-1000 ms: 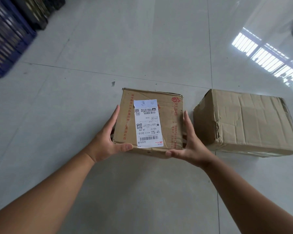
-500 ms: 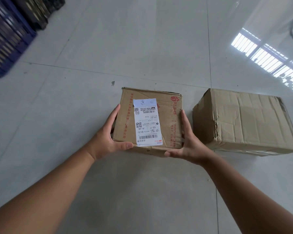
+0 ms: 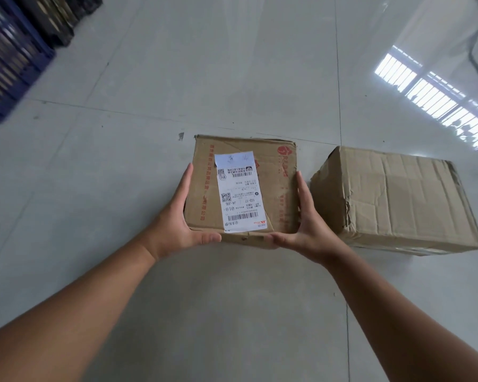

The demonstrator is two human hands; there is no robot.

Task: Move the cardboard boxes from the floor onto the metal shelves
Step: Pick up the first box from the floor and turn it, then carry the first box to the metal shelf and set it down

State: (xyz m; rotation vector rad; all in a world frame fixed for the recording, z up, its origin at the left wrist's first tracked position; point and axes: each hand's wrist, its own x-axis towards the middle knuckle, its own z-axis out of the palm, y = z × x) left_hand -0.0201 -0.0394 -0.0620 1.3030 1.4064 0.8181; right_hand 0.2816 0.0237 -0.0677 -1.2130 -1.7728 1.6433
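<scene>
A small cardboard box (image 3: 276, 188) with red print and a white shipping label on top is held between both my hands, just above the grey tiled floor. My left hand (image 3: 177, 224) presses its left side, thumb under the near edge. My right hand (image 3: 304, 227) presses its right side, thumb along the near edge. A larger, crumpled cardboard box (image 3: 398, 199) lies on the floor right beside it. No metal shelves are in sight.
Dark blue plastic crates (image 3: 9, 59) stand at the far left, with black crates (image 3: 55, 17) behind them. The glossy floor (image 3: 232, 64) stretches ahead, with a bright window reflection (image 3: 436, 97) at the right.
The small box has shifted slightly up and away in my hands; my grip on its sides is unchanged. The larger box has not moved.
</scene>
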